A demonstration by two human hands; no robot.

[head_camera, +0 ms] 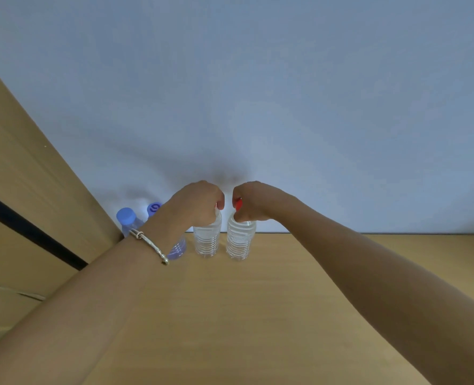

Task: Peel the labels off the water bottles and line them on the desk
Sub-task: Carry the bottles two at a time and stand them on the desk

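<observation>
Two clear ribbed water bottles with red caps and no labels stand upright side by side at the far edge of the wooden desk (258,315). My left hand (199,202) is closed around the neck of the left clear bottle (206,240). My right hand (254,201) grips the top of the right clear bottle (240,243), whose red cap shows between the fingers. To their left stand two bluish bottles with blue caps, one at the corner (126,218) and one partly hidden behind my left wrist (154,208).
A pale wall (258,93) rises directly behind the bottles. A tall wooden cabinet side (30,204) with a dark gap closes off the desk on the left. My left wrist carries a silver bracelet (149,244).
</observation>
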